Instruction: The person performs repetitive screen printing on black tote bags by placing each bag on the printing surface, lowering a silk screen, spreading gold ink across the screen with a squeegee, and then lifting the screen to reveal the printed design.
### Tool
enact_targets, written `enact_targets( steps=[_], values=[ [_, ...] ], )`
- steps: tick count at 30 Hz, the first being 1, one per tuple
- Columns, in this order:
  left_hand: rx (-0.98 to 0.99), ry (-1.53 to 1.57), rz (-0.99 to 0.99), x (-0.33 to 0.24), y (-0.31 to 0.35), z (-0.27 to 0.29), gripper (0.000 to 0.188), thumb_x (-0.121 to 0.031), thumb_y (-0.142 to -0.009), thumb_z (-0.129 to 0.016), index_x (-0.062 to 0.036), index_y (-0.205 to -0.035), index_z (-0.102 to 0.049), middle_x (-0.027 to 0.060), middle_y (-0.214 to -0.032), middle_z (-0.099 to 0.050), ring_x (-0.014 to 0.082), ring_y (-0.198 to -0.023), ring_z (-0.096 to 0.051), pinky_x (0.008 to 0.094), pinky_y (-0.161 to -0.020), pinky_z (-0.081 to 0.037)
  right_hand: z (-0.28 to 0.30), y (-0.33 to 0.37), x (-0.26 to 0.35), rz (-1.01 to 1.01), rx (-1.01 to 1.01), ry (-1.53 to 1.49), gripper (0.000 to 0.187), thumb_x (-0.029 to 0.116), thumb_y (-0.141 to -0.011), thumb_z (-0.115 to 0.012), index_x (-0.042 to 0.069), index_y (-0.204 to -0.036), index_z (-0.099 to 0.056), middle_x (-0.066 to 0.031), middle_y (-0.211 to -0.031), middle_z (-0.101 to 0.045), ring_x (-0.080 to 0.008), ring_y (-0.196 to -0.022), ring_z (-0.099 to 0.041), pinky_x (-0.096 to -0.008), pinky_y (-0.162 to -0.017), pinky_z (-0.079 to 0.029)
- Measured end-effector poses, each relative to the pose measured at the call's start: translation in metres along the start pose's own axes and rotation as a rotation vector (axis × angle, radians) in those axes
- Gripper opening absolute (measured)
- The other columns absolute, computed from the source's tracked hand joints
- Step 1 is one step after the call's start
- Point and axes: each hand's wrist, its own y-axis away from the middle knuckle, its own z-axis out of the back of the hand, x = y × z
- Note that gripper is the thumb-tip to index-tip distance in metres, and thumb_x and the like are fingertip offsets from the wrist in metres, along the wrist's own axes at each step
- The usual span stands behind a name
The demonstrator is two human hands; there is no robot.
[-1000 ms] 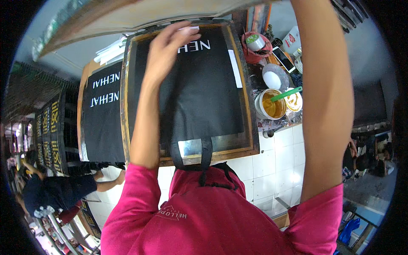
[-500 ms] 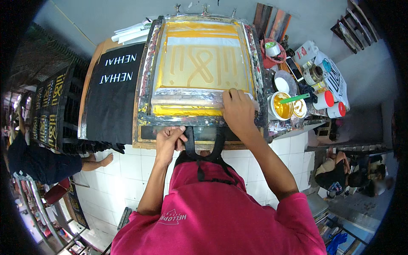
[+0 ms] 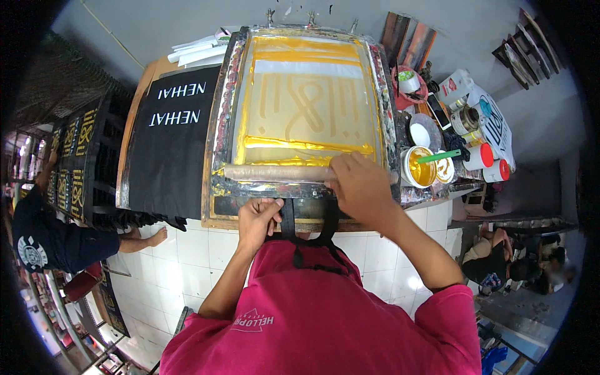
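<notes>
Fingers of the left hand (image 3: 256, 222) curl by the near edge of a yellow-smeared, dark-framed printing screen (image 3: 312, 119); whether they grip, I can't tell. A long brown squeegee (image 3: 278, 173) spans its near end, gripped by fingers of the right hand (image 3: 362, 187).

Screen (image 3: 306, 109), raised along the frame's upper edge one second ago, now lies flat at upper center, over the black cloth (image 3: 329, 222). Left hand (image 3: 256, 220) down from cloth to near left strap (image 3: 288, 220). Right hand (image 3: 362, 187), then out of sight, grips squeegee (image 3: 278, 173); since half a second ago, squeegee drawn lower, yellow ink (image 3: 306, 145) now above it.
</notes>
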Motion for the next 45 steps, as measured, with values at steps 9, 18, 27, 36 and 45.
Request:
enact_targets(
  steps=[9,18,27,36,45],
  values=[
    [-0.017,0.062,0.067,-0.004,0.003,0.002,0.02,-0.013,-0.092,-0.073,0.004,-0.086,-0.066,0.0075,-0.063,-0.064,0.0086,-0.041,-0.048,0.0244,-0.037,-0.034,-0.031,-0.083,-0.065,0.038,-0.089,0.155,0.014,0.014,-0.087,-0.062,0.006,-0.097,-0.059,-0.0114,-0.094,-0.065,-0.0302,-0.094,-0.063,-0.0451,-0.078,-0.051],
    [0.141,0.434,0.308,-0.02,0.002,0.018,0.037,-0.018,-0.094,-0.056,0.0127,-0.114,-0.061,0.0303,-0.111,-0.07,0.0356,-0.094,-0.074,0.0425,-0.08,-0.063,-0.012,-0.237,-0.178,-0.085,0.056,0.091,0.043,0.028,-0.081,-0.078,0.007,-0.117,-0.067,-0.0201,-0.099,-0.072,-0.04,-0.098,-0.068,-0.0491,-0.083,-0.052],
    [0.203,-0.272,-0.325,-0.131,-0.081,0.015,0.019,-0.012,-0.098,-0.061,0.0009,-0.111,-0.068,0.0145,-0.108,-0.074,0.022,-0.099,-0.072,0.0331,-0.088,-0.057,-0.019,-0.256,-0.211,-0.316,0.064,0.297,0.063,0.06,-0.075,-0.078,0.012,-0.116,-0.074,-0.0151,-0.105,-0.075,-0.0355,-0.099,-0.071,-0.0477,-0.086,-0.056],
    [-0.057,-1.164,-0.808,-0.235,-0.269,0.0,0.042,-0.024,-0.081,-0.079,-0.0017,-0.115,-0.071,0.0195,-0.106,-0.073,0.0374,-0.097,-0.07,0.0422,-0.088,-0.053,-0.029,-0.235,-0.17,-0.345,0.069,0.366,0.079,0.081,-0.068,-0.069,0.011,-0.103,-0.078,-0.0135,-0.094,-0.076,-0.0337,-0.085,-0.074,-0.045,-0.074,-0.058],
    [-0.069,-1.103,-0.873,-0.194,-0.221,0.005,0.037,-0.023,-0.078,-0.082,-0.0032,-0.108,-0.074,0.0177,-0.102,-0.074,0.0378,-0.092,-0.071,0.0428,-0.082,-0.055,-0.032,-0.174,-0.142,-0.284,0.018,0.387,0.075,0.08,-0.067,-0.07,0.009,-0.089,-0.078,-0.0107,-0.084,-0.074,-0.0306,-0.079,-0.073,-0.0438,-0.065,-0.057]
  ],
)
